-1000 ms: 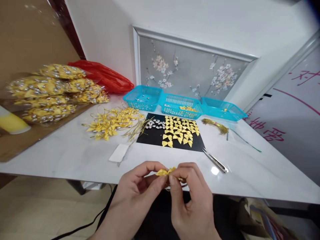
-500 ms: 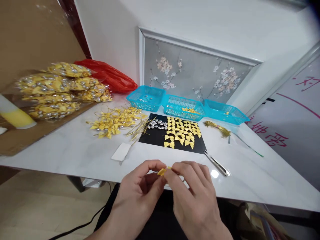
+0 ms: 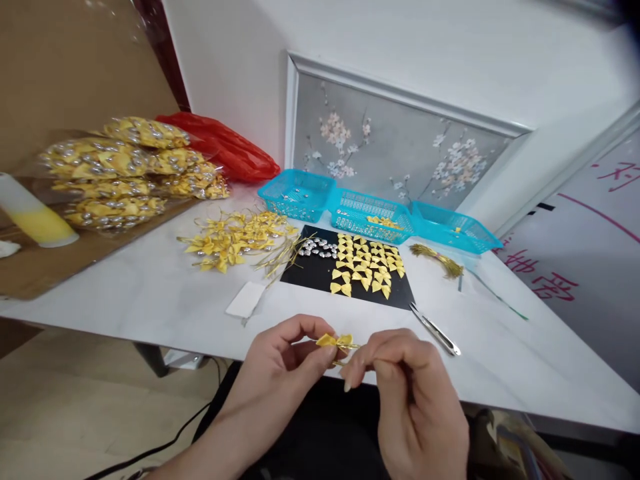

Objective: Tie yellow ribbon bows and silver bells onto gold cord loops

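Observation:
Over the table's front edge, my left hand (image 3: 285,380) pinches a yellow ribbon bow (image 3: 336,341) between thumb and forefinger. A thin gold tie (image 3: 350,347) runs from the bow toward my right hand (image 3: 415,393), whose fingers are closed on its other end. Beyond my hands, a black mat (image 3: 310,275) holds rows of yellow bows (image 3: 362,261) and a cluster of silver beads (image 3: 318,248). Loose gold ties (image 3: 283,257) lie across the mat's left edge. To its right rest silver thread snips (image 3: 435,330).
Blue baskets (image 3: 295,193) line the back by a framed flower picture (image 3: 400,133). A pile of finished yellow bows (image 3: 230,240) lies left, behind a white card (image 3: 245,300). Bagged bows (image 3: 125,173) and a red bag (image 3: 225,143) stand far left. A gold tie bundle (image 3: 437,260) lies right.
My right hand has drawn back to the right from the bow and turned, and the gold tie now shows between my hands. The left hand keeps hold of the bow.

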{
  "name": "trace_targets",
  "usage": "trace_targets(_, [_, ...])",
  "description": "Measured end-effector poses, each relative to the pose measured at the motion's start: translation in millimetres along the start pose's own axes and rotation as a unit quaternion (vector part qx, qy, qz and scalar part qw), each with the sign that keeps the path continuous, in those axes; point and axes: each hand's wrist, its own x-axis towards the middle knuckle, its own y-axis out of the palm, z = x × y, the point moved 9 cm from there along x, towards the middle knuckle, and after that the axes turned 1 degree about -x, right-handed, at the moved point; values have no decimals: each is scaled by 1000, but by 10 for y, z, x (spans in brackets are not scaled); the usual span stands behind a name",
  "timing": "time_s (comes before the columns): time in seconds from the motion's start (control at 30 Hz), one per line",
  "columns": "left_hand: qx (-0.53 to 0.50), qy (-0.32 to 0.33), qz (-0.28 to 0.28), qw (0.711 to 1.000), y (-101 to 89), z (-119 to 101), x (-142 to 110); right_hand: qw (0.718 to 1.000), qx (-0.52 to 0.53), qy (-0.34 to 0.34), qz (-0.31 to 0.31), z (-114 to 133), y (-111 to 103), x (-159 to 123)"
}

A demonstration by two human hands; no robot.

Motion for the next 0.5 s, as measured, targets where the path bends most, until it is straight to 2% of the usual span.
trace_targets(0.17, [95,49,40,993,-5,18,15,999,-14,37,-11,-96,-51,36])
trace_targets(0.27, [115,50,39,991,-36,65,41,999,-8,42,-1,-86,-43,37])
trace_targets(0.37, [114,40,30,992,-60,104,73,999,11,41,-10,-6,-79,53])
trace_targets(0.5, [98,23,30,994,-53,140,99,997,53,4,-63,218,-236,107])
